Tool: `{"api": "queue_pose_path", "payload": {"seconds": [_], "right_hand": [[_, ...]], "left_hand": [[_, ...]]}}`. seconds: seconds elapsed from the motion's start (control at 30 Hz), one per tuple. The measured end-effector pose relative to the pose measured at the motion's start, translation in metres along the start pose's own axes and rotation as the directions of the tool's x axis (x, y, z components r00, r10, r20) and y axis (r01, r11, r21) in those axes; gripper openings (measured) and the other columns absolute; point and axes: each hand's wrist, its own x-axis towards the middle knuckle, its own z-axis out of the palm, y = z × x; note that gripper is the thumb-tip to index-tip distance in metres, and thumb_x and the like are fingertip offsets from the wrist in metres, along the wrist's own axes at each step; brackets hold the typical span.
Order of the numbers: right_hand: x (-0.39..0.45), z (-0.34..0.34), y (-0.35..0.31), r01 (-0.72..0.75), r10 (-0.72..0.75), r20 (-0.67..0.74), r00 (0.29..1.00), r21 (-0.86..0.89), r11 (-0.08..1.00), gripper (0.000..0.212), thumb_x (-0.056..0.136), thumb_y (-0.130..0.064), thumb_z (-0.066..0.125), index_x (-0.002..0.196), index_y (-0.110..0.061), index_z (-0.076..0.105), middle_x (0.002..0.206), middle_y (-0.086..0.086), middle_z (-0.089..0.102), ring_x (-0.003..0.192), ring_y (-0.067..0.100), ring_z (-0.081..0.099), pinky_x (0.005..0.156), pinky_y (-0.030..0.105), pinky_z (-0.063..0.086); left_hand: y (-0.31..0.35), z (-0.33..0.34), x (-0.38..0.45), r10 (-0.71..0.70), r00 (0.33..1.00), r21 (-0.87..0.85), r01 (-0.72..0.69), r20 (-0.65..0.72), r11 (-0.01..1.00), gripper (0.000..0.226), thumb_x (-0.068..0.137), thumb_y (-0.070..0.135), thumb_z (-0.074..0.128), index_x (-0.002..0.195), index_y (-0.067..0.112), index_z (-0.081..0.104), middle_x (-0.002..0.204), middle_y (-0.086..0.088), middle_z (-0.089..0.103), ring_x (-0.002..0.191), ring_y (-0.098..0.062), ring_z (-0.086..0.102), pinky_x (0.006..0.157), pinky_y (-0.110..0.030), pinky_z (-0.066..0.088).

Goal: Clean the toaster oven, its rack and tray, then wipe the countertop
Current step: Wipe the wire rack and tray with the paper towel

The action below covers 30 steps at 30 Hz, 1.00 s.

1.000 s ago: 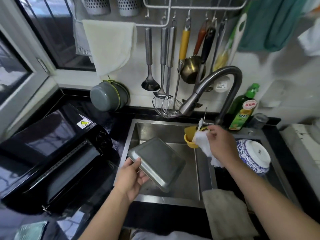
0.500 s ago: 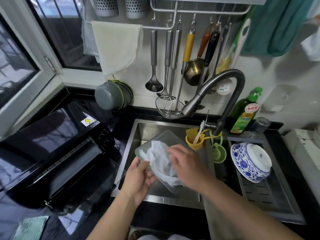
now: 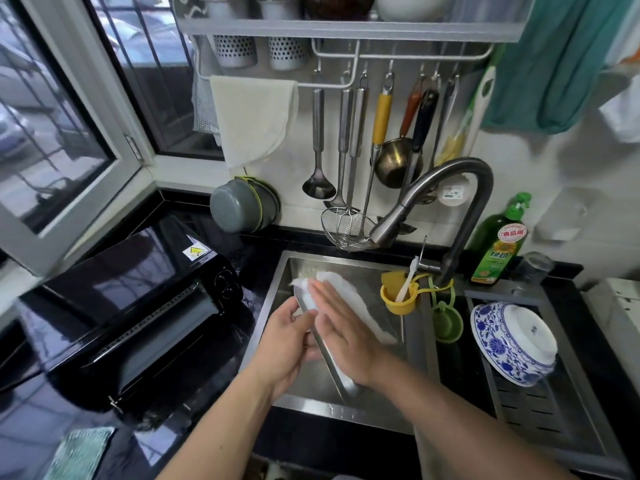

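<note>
Over the steel sink (image 3: 346, 407) my left hand (image 3: 287, 337) grips the near left edge of the metal oven tray (image 3: 337, 370), which is tilted up on edge. My right hand (image 3: 343, 327) lies flat with straight fingers on a white cloth (image 3: 363, 306), pressing it against the tray's face. Most of the tray is hidden behind the cloth and my hands. The black toaster oven (image 3: 138, 306) stands on the black countertop (image 3: 31, 410) left of the sink, its door down.
A curved faucet (image 3: 450, 202) arches over the sink, with a yellow cup (image 3: 398, 299) hung beside it. A blue-and-white bowl (image 3: 512, 341) lies upside down on the drain rack at right. A green soap bottle (image 3: 498, 244) stands behind. A teal cloth (image 3: 79, 452) lies at bottom left.
My right hand brought the white cloth from near the faucet onto the tray and now slides it up the tray's face. The tray has tilted steeper in my left hand.
</note>
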Motion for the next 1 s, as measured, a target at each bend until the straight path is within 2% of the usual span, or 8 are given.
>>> {"api": "queue_pose_path", "payload": {"seconds": [0.07, 0.13, 0.23, 0.4, 0.5, 0.6, 0.73, 1.0], "right_hand": [[-0.005, 0.0, -0.008, 0.144, -0.144, -0.025, 0.989, 0.019, 0.989, 0.075, 0.102, -0.06, 0.011, 0.153, -0.012, 0.037, 0.162, -0.003, 0.028, 0.152, 0.004, 0.008, 0.124, 0.026, 0.005], [0.005, -0.013, -0.007, 0.233, -0.232, -0.1, 0.968, 0.004, 0.972, 0.064, 0.106, -0.051, 0.02, 0.143, -0.01, 0.052, 0.151, 0.0, 0.047, 0.147, 0.012, 0.028, 0.122, 0.038, 0.021], [0.019, -0.032, -0.006, 0.278, -0.268, -0.197, 0.943, 0.019, 0.961, 0.043, 0.106, -0.037, 0.033, 0.127, -0.012, 0.061, 0.133, 0.0, 0.049, 0.129, 0.017, 0.047, 0.107, 0.046, 0.04], [0.034, -0.036, -0.005, 0.337, -0.355, -0.198, 0.914, -0.12, 0.934, 0.024, 0.099, -0.029, 0.04, 0.113, -0.018, 0.057, 0.122, -0.006, 0.048, 0.117, 0.019, 0.048, 0.098, 0.05, 0.042], [0.036, -0.033, 0.004, 0.32, -0.355, -0.253, 0.9, -0.171, 0.932, 0.028, 0.097, -0.028, 0.043, 0.121, -0.02, 0.054, 0.124, -0.004, 0.049, 0.117, 0.02, 0.047, 0.102, 0.046, 0.039], [0.034, -0.042, 0.026, 0.243, -0.301, -0.261, 0.917, -0.234, 0.942, 0.032, 0.099, -0.028, 0.039, 0.127, -0.024, 0.053, 0.126, -0.005, 0.046, 0.121, 0.019, 0.043, 0.106, 0.041, 0.037], [0.027, -0.059, 0.068, 0.02, -0.087, -0.257, 0.962, -0.253, 0.967, 0.029, 0.105, -0.03, 0.033, 0.125, -0.025, 0.053, 0.125, -0.006, 0.044, 0.118, 0.013, 0.037, 0.103, 0.038, 0.039], [0.031, -0.073, 0.077, -0.289, 0.237, -0.369, 0.899, -0.092, 0.953, 0.043, 0.106, -0.03, 0.027, 0.143, -0.017, 0.045, 0.141, 0.006, 0.041, 0.121, 0.024, 0.045, 0.097, 0.037, 0.04]], "left_hand": [[0.002, -0.006, 0.0, 0.002, 0.999, 0.025, -0.001, -0.032, 1.0, 0.01, 0.104, 0.001, 0.053, 0.103, 0.002, 0.063, 0.081, -0.02, 0.058, 0.064, -0.023, 0.058, 0.052, -0.03, 0.057], [0.007, -0.01, 0.0, 0.012, 0.998, 0.059, -0.009, -0.055, 0.998, 0.009, 0.103, 0.002, 0.054, 0.101, 0.001, 0.062, 0.081, -0.019, 0.055, 0.065, -0.024, 0.056, 0.052, -0.03, 0.056], [0.013, -0.01, 0.001, 0.043, 0.996, 0.151, -0.032, -0.076, 0.988, 0.013, 0.102, 0.008, 0.055, 0.101, 0.008, 0.068, 0.089, -0.019, 0.059, 0.078, -0.031, 0.055, 0.065, -0.038, 0.05], [0.018, 0.015, -0.009, 0.183, 0.98, 0.107, -0.174, -0.078, 0.979, 0.023, 0.107, 0.009, 0.05, 0.111, 0.013, 0.073, 0.106, -0.022, 0.072, 0.098, -0.03, 0.068, 0.091, -0.047, 0.055], [0.013, 0.028, -0.013, 0.222, 0.962, 0.034, -0.22, -0.159, 0.975, 0.024, 0.107, 0.009, 0.049, 0.116, 0.008, 0.071, 0.11, -0.025, 0.073, 0.101, -0.032, 0.07, 0.089, -0.045, 0.058], [0.006, 0.037, -0.024, 0.215, 0.942, -0.055, -0.236, -0.259, 0.97, 0.027, 0.108, 0.009, 0.046, 0.12, 0.007, 0.069, 0.113, -0.024, 0.073, 0.1, -0.033, 0.072, 0.088, -0.044, 0.059], [-0.008, 0.044, -0.034, 0.146, 0.907, -0.113, -0.206, -0.395, 0.972, 0.025, 0.108, 0.011, 0.048, 0.116, 0.005, 0.07, 0.113, -0.026, 0.072, 0.097, -0.031, 0.07, 0.088, -0.046, 0.059], [-0.018, 0.065, -0.035, 0.087, 0.877, -0.22, -0.214, -0.473, 0.952, 0.031, 0.11, 0.011, 0.042, 0.127, 0.009, 0.068, 0.121, -0.022, 0.072, 0.107, -0.034, 0.069, 0.098, -0.053, 0.057]]}}
